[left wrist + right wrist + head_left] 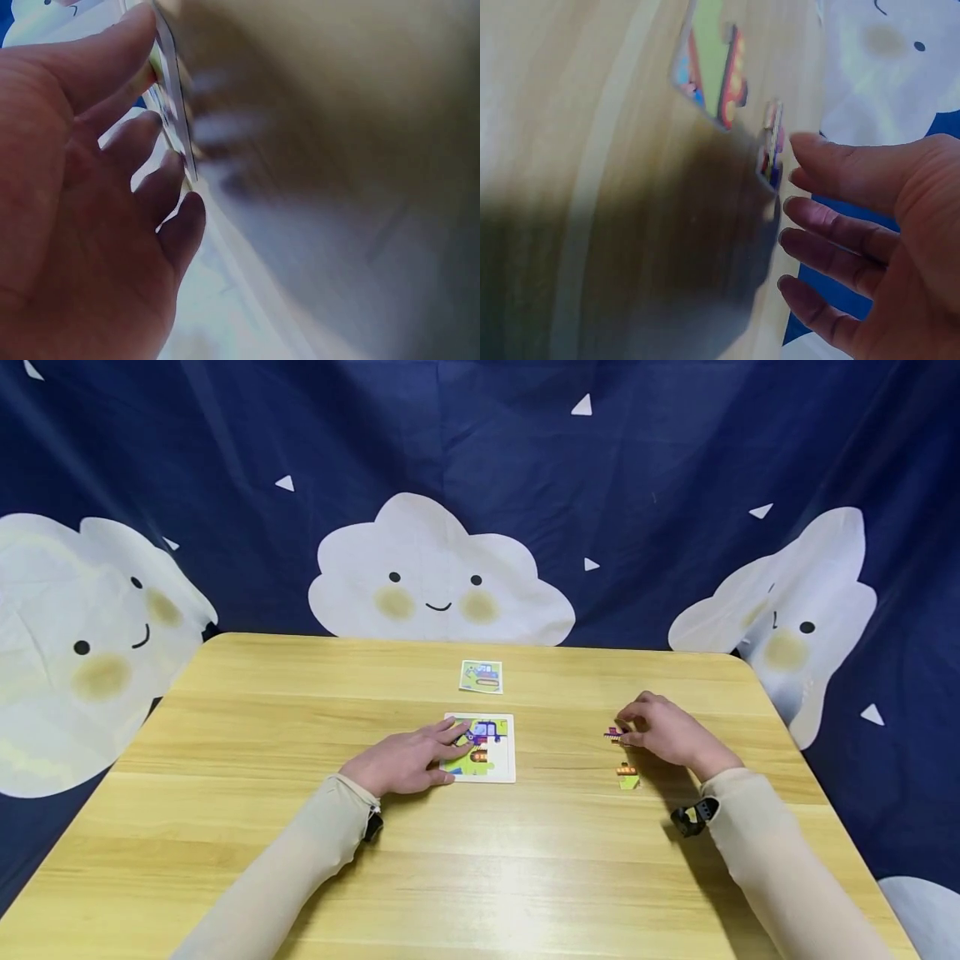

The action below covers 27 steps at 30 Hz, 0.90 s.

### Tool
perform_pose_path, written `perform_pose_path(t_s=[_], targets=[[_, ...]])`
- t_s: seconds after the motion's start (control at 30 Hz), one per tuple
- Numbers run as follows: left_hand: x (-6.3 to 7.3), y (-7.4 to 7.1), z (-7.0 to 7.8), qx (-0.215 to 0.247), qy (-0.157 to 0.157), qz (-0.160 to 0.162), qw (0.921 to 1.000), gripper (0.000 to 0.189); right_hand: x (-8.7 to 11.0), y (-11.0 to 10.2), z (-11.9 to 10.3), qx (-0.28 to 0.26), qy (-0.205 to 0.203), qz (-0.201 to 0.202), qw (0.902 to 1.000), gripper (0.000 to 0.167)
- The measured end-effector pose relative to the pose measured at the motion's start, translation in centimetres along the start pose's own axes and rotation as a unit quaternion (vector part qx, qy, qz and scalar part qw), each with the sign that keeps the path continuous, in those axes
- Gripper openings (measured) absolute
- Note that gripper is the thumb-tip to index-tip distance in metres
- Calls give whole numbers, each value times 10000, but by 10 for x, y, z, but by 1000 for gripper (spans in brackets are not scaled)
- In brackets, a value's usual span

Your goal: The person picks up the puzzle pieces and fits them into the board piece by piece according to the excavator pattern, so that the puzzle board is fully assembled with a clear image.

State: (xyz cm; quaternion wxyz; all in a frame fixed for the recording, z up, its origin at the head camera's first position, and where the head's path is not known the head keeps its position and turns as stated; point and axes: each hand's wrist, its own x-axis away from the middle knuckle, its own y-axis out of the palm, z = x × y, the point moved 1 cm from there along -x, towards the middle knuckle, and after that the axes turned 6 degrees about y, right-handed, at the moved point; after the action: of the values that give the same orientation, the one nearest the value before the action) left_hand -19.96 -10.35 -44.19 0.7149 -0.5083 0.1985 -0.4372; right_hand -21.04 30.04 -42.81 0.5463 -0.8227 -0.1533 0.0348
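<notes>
On the table (225, 827), taking the board (501, 768) at its middle as the mark, the near stretch holds only the person's two sleeved forearms, each with a dark strap at the wrist. Left of the board lies the left hand (401, 762), palm down, its straight fingers spread over the board's left edge and onto the picture; it presses and curls round nothing. The left wrist view shows those fingers (124, 56) against the board's thin white edge, the rest blurred.

Well to the right of the board and slightly nearer than it, a loose piece (627, 776), orange above and green below, lies flat and untouched on the wood. Just beyond it the right hand (670, 732) rests with bent fingers, its tips at a small pink and purple piece (614, 734). Whether the piece is pinched or merely touched cannot be told from the head view; the right wrist view shows the piece (771, 142) just off the extended fingertips (802, 144), and contact there is unclear.

Nothing lies between the hand and the board except bare wood.

The board is a white-framed square, partly filled: a purple vehicle on yellow-green ground, with an open gap at its lower right. Beyond the board, near it and toward the far edge, sits a small card (481, 677) showing a vehicle. Behind the table hangs a dark blue cloth (637, 485) with smiling white clouds.
</notes>
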Motion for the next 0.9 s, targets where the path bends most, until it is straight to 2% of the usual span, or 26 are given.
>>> perform_pose_path(t_s=[0.4, 0.7, 0.9], targets=[[-2, 1, -2, 159, 109, 42, 9998, 54, -4, 5, 4, 98, -224, -111, 9996, 20], [-2, -1, -1, 171, 133, 88, 9997, 54, -3, 3, 8, -555, 3, -52, 9984, 17], [-1, 0, -2, 247, 79, 70, 9996, 54, -2, 1, 3, -1280, 34, -6, 9918, 19]])
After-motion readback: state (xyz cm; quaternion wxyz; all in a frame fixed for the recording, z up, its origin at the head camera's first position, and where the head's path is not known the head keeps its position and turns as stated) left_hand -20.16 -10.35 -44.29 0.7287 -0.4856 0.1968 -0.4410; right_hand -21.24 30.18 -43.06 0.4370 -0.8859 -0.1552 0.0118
